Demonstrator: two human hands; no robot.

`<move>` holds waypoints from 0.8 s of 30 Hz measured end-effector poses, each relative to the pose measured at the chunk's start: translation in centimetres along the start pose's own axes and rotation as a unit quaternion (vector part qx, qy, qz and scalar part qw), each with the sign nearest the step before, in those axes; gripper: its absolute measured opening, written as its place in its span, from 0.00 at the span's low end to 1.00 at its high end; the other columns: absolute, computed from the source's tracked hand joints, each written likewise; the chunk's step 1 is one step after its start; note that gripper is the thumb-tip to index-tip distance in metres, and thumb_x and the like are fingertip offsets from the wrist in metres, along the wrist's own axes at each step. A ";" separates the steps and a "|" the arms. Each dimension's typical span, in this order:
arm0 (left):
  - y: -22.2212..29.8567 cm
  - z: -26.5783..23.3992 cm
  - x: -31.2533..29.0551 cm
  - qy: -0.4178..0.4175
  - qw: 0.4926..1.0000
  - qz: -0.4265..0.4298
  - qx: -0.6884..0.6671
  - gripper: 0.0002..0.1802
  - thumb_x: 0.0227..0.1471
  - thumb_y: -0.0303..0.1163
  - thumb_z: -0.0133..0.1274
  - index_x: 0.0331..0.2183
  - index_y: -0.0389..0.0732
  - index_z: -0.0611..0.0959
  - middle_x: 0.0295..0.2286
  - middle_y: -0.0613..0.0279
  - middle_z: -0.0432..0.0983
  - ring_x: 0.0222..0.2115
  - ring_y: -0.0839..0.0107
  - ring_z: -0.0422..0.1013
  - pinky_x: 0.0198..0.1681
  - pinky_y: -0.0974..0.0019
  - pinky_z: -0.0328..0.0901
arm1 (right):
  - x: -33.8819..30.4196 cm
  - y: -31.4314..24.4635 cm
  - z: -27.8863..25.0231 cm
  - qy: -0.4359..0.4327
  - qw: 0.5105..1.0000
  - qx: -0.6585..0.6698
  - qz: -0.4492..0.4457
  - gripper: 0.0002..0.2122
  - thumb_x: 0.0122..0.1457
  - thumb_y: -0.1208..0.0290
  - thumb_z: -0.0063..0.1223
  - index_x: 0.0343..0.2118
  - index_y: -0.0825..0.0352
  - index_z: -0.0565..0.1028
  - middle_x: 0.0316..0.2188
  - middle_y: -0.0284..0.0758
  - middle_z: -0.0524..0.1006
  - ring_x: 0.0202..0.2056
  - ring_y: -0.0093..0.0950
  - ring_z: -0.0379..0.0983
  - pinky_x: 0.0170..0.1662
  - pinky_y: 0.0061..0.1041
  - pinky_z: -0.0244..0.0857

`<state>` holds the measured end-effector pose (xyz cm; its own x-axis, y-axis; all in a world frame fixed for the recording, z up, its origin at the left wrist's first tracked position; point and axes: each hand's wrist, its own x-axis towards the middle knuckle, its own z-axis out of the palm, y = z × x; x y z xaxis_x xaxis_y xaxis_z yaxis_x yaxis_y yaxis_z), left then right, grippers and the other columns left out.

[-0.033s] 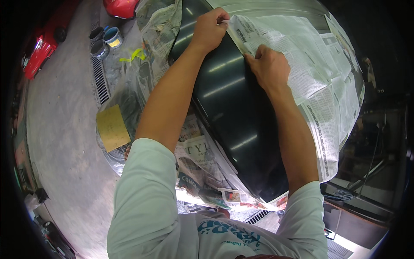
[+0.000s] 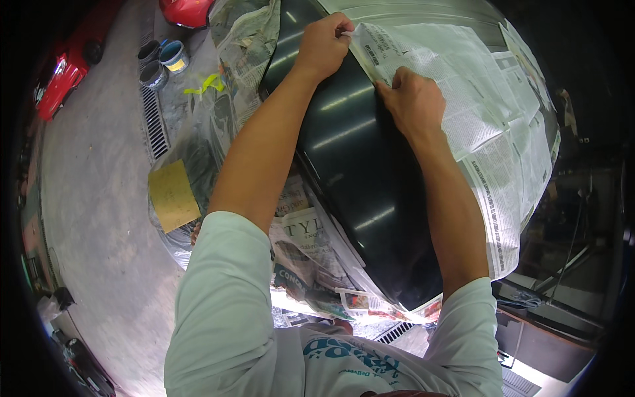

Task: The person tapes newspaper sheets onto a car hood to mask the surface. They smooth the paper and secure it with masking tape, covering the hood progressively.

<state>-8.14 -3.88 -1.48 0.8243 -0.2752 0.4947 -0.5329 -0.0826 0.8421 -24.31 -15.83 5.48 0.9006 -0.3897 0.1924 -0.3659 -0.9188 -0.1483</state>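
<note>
A glossy black car body panel [image 2: 357, 152] runs diagonally beneath my arms. Along its right side lies a sheet of newspaper [image 2: 456, 73], with a pale strip that looks like masking tape on the edge by the panel. My left hand [image 2: 323, 46] is closed at the sheet's far corner, pinching a small whitish bit of that edge. Closer to me, my right hand [image 2: 417, 100] has curled fingers, its thumb and forefinger at the same edge against the panel; its fingertips are partly hidden. More newspaper [image 2: 307, 231] covers the area left of the panel.
Clear plastic sheeting with a tan rectangular piece [image 2: 173, 196] on it lies left of my left arm. Several buckets [image 2: 173, 57] stand on the floor beside a drain grate [image 2: 155, 129]. A red car [image 2: 63, 79] is at far left. Dark metal framing [image 2: 562, 271] stands at right.
</note>
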 end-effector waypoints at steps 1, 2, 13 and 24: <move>-0.1 0.0 0.2 0.003 1.000 0.015 0.024 0.10 0.51 0.24 0.60 0.38 0.38 0.85 0.33 0.51 0.84 0.36 0.54 0.79 0.43 0.55 0.72 | 0.3 -0.2 -0.1 0.006 1.000 -0.009 -0.006 0.16 0.57 0.54 0.66 0.31 0.65 0.80 0.27 0.46 0.83 0.33 0.48 0.81 0.37 0.45 0.74; -0.3 0.0 0.5 0.006 0.998 0.030 0.048 0.09 0.50 0.24 0.60 0.37 0.38 0.85 0.33 0.51 0.84 0.38 0.52 0.78 0.44 0.53 0.71 | 0.6 -0.3 -0.1 0.012 1.000 -0.018 -0.012 0.16 0.57 0.54 0.66 0.31 0.65 0.81 0.27 0.45 0.83 0.33 0.48 0.82 0.37 0.45 0.74; -0.6 0.2 0.9 -0.001 0.989 0.018 0.148 0.13 0.51 0.27 0.59 0.41 0.40 0.85 0.38 0.51 0.83 0.44 0.50 0.75 0.51 0.51 0.68 | 3.0 -1.0 0.7 0.030 0.999 -0.022 -0.035 0.19 0.56 0.49 0.65 0.30 0.64 0.80 0.27 0.44 0.82 0.33 0.45 0.81 0.38 0.44 0.73; -0.8 0.5 1.0 0.027 0.991 0.017 0.126 0.16 0.50 0.28 0.60 0.43 0.39 0.89 0.39 0.48 0.85 0.44 0.50 0.79 0.51 0.54 0.70 | 4.6 -2.2 0.4 -0.013 1.000 -0.015 0.013 0.19 0.57 0.51 0.67 0.41 0.63 0.84 0.35 0.44 0.85 0.40 0.44 0.83 0.43 0.42 0.76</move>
<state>-7.00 -4.58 -1.76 0.8106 -0.2316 0.5379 -0.5856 -0.3133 0.7476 -19.33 -15.56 6.33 0.8963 -0.4123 0.1631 -0.3960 -0.9099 -0.1238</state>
